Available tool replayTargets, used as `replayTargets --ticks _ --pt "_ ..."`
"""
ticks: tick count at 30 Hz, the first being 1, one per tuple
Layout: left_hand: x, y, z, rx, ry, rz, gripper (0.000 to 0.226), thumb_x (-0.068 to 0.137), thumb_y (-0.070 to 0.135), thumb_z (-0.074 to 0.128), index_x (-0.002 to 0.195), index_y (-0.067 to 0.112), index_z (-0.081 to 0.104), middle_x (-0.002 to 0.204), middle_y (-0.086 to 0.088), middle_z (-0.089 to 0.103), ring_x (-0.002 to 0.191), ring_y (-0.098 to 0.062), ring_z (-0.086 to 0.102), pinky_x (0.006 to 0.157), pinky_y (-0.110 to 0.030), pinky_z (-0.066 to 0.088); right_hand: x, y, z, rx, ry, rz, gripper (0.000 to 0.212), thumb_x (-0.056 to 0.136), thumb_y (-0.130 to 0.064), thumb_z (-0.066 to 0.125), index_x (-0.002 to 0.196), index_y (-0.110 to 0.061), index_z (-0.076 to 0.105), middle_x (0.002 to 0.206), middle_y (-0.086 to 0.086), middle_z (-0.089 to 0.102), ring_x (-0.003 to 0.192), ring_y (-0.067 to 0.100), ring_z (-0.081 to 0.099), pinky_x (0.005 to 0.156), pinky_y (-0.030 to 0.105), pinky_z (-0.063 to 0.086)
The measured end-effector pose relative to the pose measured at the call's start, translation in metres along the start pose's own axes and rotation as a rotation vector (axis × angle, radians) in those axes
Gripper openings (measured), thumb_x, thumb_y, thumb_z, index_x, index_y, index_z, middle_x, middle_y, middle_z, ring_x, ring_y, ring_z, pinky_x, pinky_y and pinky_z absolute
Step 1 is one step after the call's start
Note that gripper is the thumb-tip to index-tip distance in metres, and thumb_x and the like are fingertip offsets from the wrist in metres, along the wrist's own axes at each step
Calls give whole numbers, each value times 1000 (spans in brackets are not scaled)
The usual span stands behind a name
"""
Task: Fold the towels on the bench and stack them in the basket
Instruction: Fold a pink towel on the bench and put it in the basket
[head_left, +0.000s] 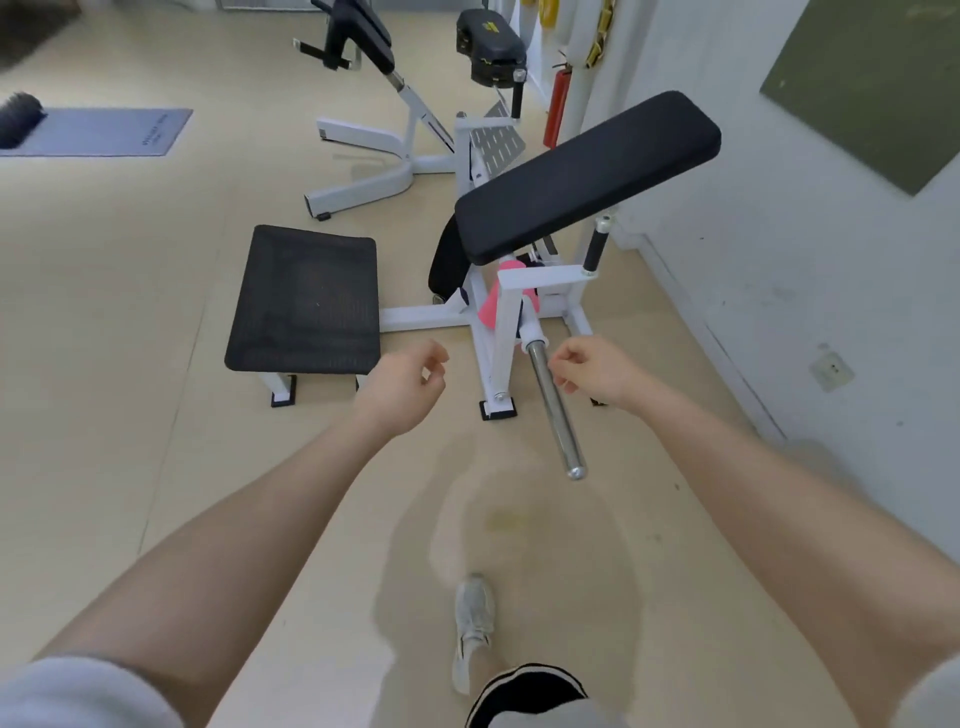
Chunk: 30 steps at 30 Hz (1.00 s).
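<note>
The padded bench (587, 171) fills the far right, tilted on its white frame, with nothing lying on top of it. Left of it sits a black mesh basket (306, 301) on the floor, seemingly empty. Something pink (491, 306), maybe a towel, shows under the bench behind the frame. Both arms reach forward; the left hand (402, 384) and right hand (592, 371) hang loosely curled, holding nothing. It looks like the approach step: next, fetch a towel.
</note>
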<state>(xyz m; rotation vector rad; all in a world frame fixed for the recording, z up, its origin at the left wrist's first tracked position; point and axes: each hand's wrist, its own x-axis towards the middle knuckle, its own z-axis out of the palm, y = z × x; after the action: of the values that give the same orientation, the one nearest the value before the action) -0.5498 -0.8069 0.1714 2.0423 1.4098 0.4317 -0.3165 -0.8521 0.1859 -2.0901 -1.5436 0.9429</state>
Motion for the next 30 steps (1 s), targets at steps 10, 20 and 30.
replayTargets --ticks 10,20,30 --pt "263 -25 -40 3 -204 -37 29 94 18 42 121 15 53 119 -1 58 95 -20 56 81 -29 46 241 -52 -75 19 -39 70 15 93 -21 48 90 -13 61 94 4 68 77 16 63 74 29 48" --pt "566 -81 -41 42 -411 77 28 94 17 43 118 15 56 125 1 56 105 -19 56 86 -29 44 502 -28 -59 86 83 397 21 91 -12 45 72 -15 51 81 3 52 83 21 48 70 29 38" --pt "734 -102 32 217 -650 151 29 94 12 44 120 8 55 126 -8 53 112 -24 52 93 -30 39 645 16 -21 -259 -129 539 26 92 -8 40 113 -3 54 112 17 59 102 36 58 87 44 50"
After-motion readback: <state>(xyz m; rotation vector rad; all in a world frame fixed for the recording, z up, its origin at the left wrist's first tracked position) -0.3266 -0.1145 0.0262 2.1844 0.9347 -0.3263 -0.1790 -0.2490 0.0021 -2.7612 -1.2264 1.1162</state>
